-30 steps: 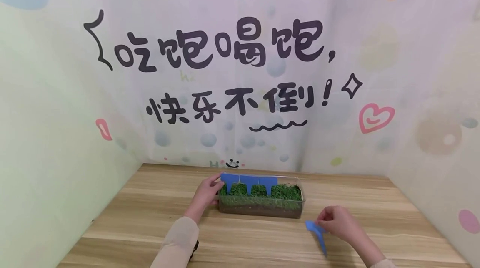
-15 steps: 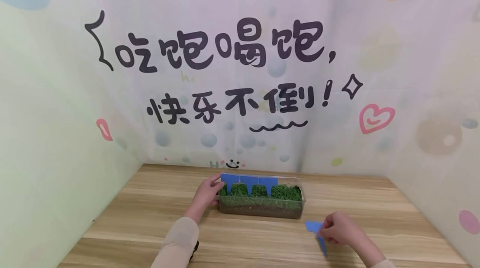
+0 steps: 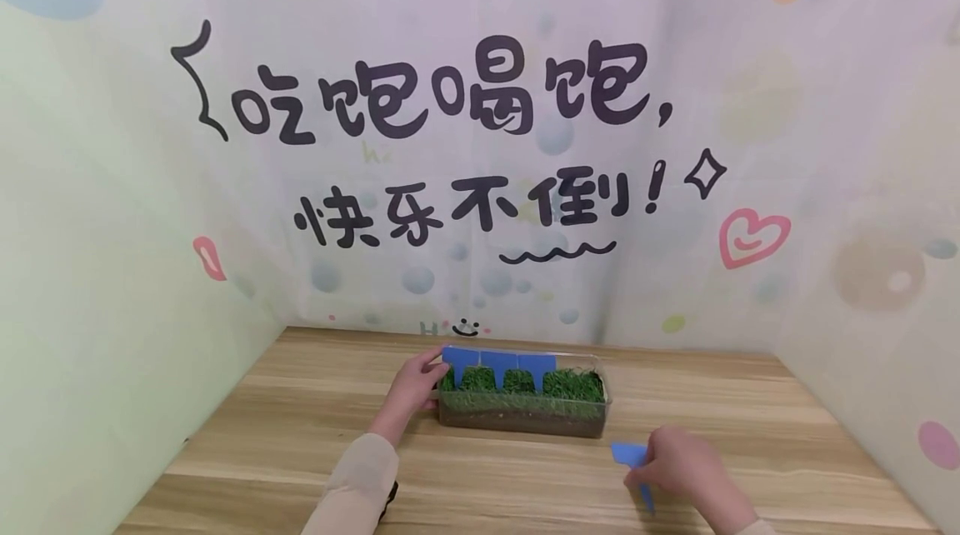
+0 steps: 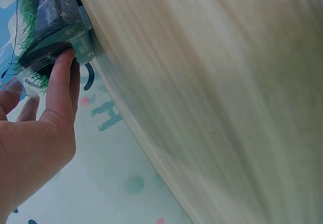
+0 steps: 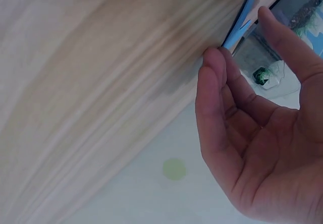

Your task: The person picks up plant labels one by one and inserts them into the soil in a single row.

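A clear plastic box (image 3: 521, 418) holds brown soil and green grass. Several blue T-shaped plant labels (image 3: 498, 362) stand side by side along its left and middle part. My left hand (image 3: 412, 387) grips the box's left end; the left wrist view shows its fingers (image 4: 61, 85) against the clear end wall. To the front right of the box, my right hand (image 3: 684, 462) has its curled fingers at another blue T-shaped plant label (image 3: 627, 453). In the right wrist view that label (image 5: 239, 28) is nearly edge-on at the fingertips, the thumb beside it. The hand hides part of its stem.
The wood-grain table (image 3: 480, 485) runs back to a printed curtain (image 3: 480, 285) with black writing, close behind the box. Light side walls (image 3: 112, 310) flank the table left and right.
My right hand has shifted slightly toward me and changed its hold on the label, the thumb now over by the stem. The label, the box and my left hand stay in place.
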`<act>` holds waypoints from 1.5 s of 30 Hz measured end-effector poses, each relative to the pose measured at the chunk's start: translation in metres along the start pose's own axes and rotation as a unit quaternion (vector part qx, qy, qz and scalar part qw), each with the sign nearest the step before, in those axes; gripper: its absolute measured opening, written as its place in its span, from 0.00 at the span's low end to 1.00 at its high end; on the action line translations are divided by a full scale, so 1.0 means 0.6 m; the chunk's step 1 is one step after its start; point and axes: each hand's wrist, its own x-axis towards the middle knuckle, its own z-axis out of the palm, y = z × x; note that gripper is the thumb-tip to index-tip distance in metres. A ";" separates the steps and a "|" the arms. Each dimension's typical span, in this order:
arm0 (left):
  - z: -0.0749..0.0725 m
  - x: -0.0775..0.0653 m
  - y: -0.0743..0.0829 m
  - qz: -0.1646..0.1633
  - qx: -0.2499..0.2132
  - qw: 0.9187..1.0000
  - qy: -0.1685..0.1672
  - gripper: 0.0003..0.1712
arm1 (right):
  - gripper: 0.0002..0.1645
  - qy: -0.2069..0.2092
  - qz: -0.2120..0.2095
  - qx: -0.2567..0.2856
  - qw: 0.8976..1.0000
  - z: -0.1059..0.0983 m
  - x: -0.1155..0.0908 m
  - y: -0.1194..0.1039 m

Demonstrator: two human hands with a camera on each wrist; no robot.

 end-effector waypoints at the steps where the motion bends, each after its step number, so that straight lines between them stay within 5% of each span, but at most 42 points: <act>1: 0.000 -0.001 0.000 0.000 -0.001 1.000 0.000 0.27 | 0.25 0.003 -0.001 -0.009 1.000 0.001 0.000 -0.002; 15: -0.002 -0.001 0.000 0.001 -0.001 1.000 -0.001 0.27 | 0.19 0.048 -0.037 -0.060 0.996 0.006 -0.003 -0.013; 21: -0.002 -0.005 0.003 0.000 -0.004 1.000 -0.003 0.27 | 0.19 0.031 -0.026 -0.052 0.998 0.004 -0.001 -0.014; 33: 0.000 -0.004 0.002 -0.003 -0.006 1.000 -0.003 0.28 | 0.25 -0.048 0.016 0.058 0.997 -0.003 0.006 0.000; 39: -0.001 -0.004 0.004 -0.002 -0.007 1.000 -0.002 0.27 | 0.11 -0.079 -0.001 0.164 0.983 -0.007 0.015 0.012; 45: -0.001 -0.009 0.005 0.000 -0.005 1.000 -0.004 0.27 | 0.07 -0.116 -0.039 0.235 0.964 -0.013 0.022 0.027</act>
